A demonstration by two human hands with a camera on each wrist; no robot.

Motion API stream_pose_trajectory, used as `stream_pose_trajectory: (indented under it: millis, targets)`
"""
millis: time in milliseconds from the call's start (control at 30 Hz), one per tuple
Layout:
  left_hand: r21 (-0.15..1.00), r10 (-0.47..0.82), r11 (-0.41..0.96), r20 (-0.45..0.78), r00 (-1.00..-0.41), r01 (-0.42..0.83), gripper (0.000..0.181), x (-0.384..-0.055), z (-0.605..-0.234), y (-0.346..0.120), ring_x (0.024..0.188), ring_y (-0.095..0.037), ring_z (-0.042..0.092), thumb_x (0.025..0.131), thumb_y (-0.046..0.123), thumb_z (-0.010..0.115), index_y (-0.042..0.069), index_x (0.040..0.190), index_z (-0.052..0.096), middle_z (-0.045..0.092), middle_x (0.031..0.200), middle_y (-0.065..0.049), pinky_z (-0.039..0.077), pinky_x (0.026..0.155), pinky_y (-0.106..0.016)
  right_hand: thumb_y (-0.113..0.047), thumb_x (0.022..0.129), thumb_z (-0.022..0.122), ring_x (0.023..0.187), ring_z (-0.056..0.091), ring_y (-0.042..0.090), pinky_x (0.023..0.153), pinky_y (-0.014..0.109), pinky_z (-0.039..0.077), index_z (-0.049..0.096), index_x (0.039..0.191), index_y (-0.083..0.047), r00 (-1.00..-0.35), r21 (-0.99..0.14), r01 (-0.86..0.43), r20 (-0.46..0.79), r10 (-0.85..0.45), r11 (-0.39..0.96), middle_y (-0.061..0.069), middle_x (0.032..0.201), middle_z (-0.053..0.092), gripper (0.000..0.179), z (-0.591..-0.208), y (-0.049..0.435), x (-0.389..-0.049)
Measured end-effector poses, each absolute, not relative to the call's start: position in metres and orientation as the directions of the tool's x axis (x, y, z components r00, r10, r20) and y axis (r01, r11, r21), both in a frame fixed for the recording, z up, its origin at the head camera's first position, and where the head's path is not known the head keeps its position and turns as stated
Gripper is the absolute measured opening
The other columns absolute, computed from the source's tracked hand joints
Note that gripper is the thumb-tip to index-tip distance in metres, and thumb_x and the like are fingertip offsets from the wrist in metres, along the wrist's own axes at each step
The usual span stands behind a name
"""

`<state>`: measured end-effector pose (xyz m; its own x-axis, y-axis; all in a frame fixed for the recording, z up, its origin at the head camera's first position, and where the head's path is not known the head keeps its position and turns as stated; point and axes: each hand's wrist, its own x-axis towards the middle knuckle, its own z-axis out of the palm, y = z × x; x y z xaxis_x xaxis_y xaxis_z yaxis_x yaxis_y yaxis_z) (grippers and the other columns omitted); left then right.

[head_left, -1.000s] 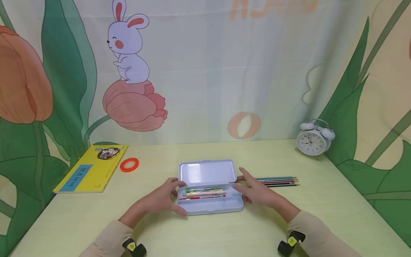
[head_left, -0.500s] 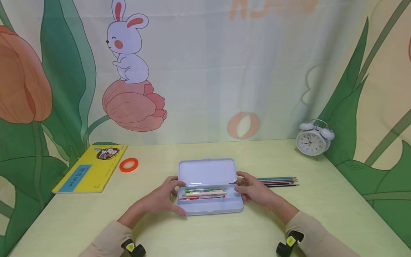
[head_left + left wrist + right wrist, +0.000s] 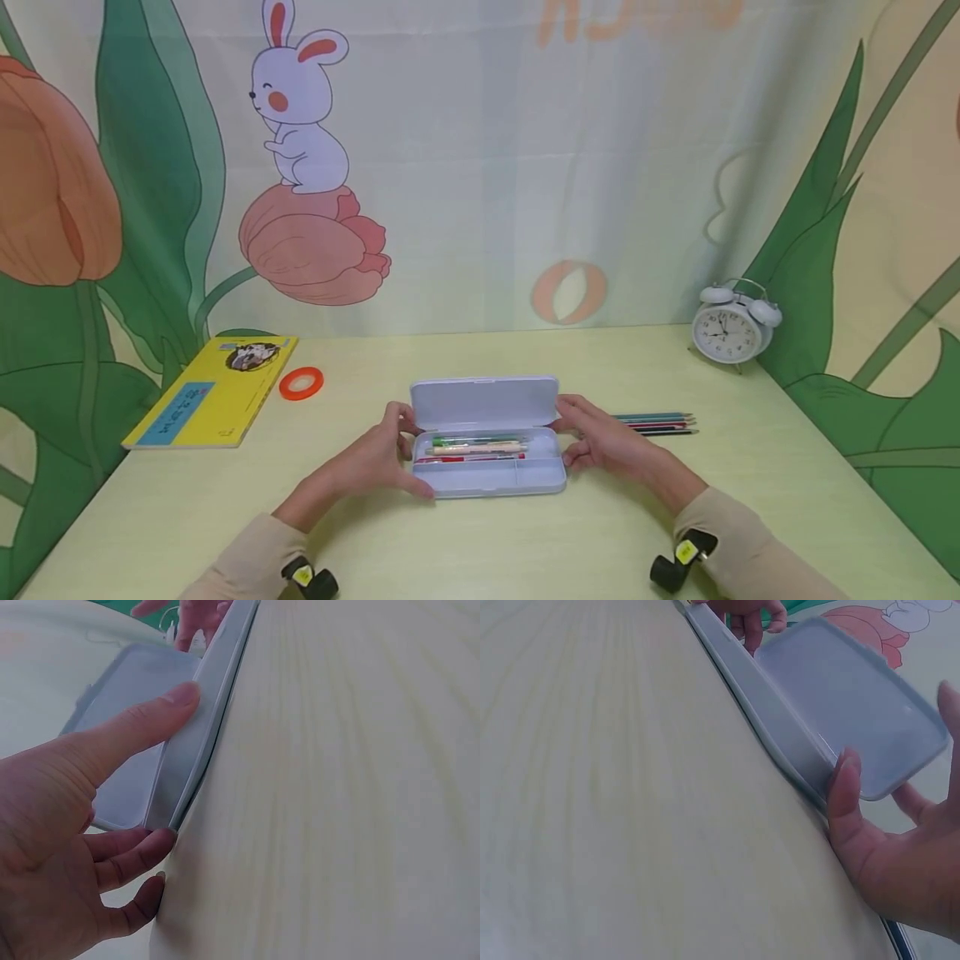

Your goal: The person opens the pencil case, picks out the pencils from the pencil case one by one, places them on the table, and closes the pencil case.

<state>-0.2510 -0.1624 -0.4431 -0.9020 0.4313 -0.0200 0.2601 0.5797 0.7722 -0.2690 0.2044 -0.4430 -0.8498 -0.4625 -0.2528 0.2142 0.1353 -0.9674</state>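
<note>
A pale lilac pencil case (image 3: 487, 482) lies on the table with its lid (image 3: 483, 403) tilted up at the back. Inside the rear compartment are several pens (image 3: 480, 448), one with a red part. My left hand (image 3: 377, 461) grips the case's left end, its thumb (image 3: 146, 726) along the front wall and its fingertips at the end wall. On the other side my right hand (image 3: 611, 442) is at the right end: its thumb (image 3: 844, 791) stands at the case's corner, one finger reaches behind the lid's edge, and another finger extends past it.
Several pencils (image 3: 660, 423) lie right of the case, partly hidden by my right hand. A white alarm clock (image 3: 725, 332) stands at the back right. On the left are a yellow book (image 3: 217, 392) and an orange tape roll (image 3: 302, 383). A printed curtain hangs behind.
The lid has tilted up and forward from lying further back. My right hand has moved in to the lid's right edge. The left hand has stayed at the left end.
</note>
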Motion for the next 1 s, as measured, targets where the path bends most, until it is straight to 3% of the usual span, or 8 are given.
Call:
stream_pose_trajectory:
  millis: [133,300,500,667,800,900,1000]
  targets:
    - [0.791,0.436,0.551,-0.002,-0.9,0.265,0.106,-0.251,-0.444,-0.164,0.08,-0.02,0.055,0.063,0.028,0.097,0.009,0.135,0.022,0.058,0.129,-0.014,0.044,0.067,-0.027,-0.061,0.101,0.041,0.074,0.062,0.023,0.071,0.034,0.052,0.026,0.154,-0.013,-0.841,-0.968,0.205,-0.25,-0.48,0.145,0.027,0.141,0.043,0.073,-0.441,0.206,-0.268]
    - [0.776,0.469,0.553,0.012,-0.883,0.304,0.116,-0.251,-0.443,-0.167,0.071,-0.017,0.056,0.063,0.029,0.097,0.008,0.143,0.016,0.058,0.129,-0.014,0.044,0.062,-0.026,-0.06,0.1,0.045,0.074,0.063,0.025,0.068,0.033,0.051,0.037,0.145,-0.008,-0.835,-0.968,0.197,-0.249,-0.491,0.156,0.023,0.133,0.051,0.069,-0.437,0.206,-0.266]
    - [0.759,0.49,0.563,0.011,-0.872,0.326,0.116,-0.25,-0.442,-0.167,0.076,-0.016,0.062,0.063,0.031,0.096,0.005,0.145,0.018,0.055,0.132,-0.014,0.048,0.073,-0.031,-0.036,0.093,0.072,0.085,0.063,0.026,0.067,0.034,0.048,0.057,0.121,-0.013,-0.83,-0.921,-0.1,-0.131,-0.541,0.377,0.014,0.126,0.055,0.039,-0.436,0.205,-0.261]
    - [0.705,0.503,0.599,0.038,-0.863,0.38,0.099,-0.249,-0.441,-0.166,0.076,-0.015,0.057,0.064,0.036,0.095,0.003,0.129,0.029,0.055,0.129,-0.016,0.044,0.072,-0.029,-0.029,0.079,0.087,0.077,0.058,0.021,0.068,0.031,0.043,0.058,0.119,-0.017,-0.806,-0.846,-0.267,-0.067,-0.588,0.462,0.011,0.131,0.052,0.05,-0.433,0.208,-0.256]
    - [0.646,0.533,0.623,0.062,-0.844,0.441,0.082,-0.249,-0.442,-0.167,0.074,-0.014,0.053,0.066,0.038,0.093,0.007,0.116,0.037,0.062,0.104,-0.01,0.041,0.066,-0.028,-0.029,0.075,0.09,0.063,0.053,0.015,0.06,0.026,0.041,0.057,0.119,-0.018,-0.785,-0.799,-0.338,-0.052,-0.618,0.497,0.008,0.096,0.061,0.057,-0.434,0.209,-0.255]
    - [0.637,0.561,0.615,0.062,-0.826,0.465,0.07,-0.25,-0.441,-0.168,0.073,-0.013,0.053,0.068,0.037,0.092,0.009,0.108,0.042,0.059,0.086,-0.003,0.041,0.064,-0.027,-0.031,0.074,0.089,0.06,0.051,0.011,0.058,0.024,0.039,0.056,0.12,-0.018,-0.771,-0.768,-0.393,-0.024,-0.636,0.505,0.0,0.068,0.054,0.058,-0.436,0.208,-0.256]
    - [0.644,0.578,0.596,0.069,-0.813,0.479,0.063,-0.25,-0.442,-0.17,0.076,-0.015,0.053,0.069,0.035,0.092,0.011,0.102,0.044,0.055,0.084,-0.001,0.041,0.065,-0.026,-0.034,0.075,0.089,0.058,0.048,0.009,0.056,0.023,0.038,0.055,0.12,-0.019,-0.767,-0.751,-0.424,0.002,-0.641,0.505,-0.005,0.061,0.049,0.058,-0.437,0.208,-0.256]
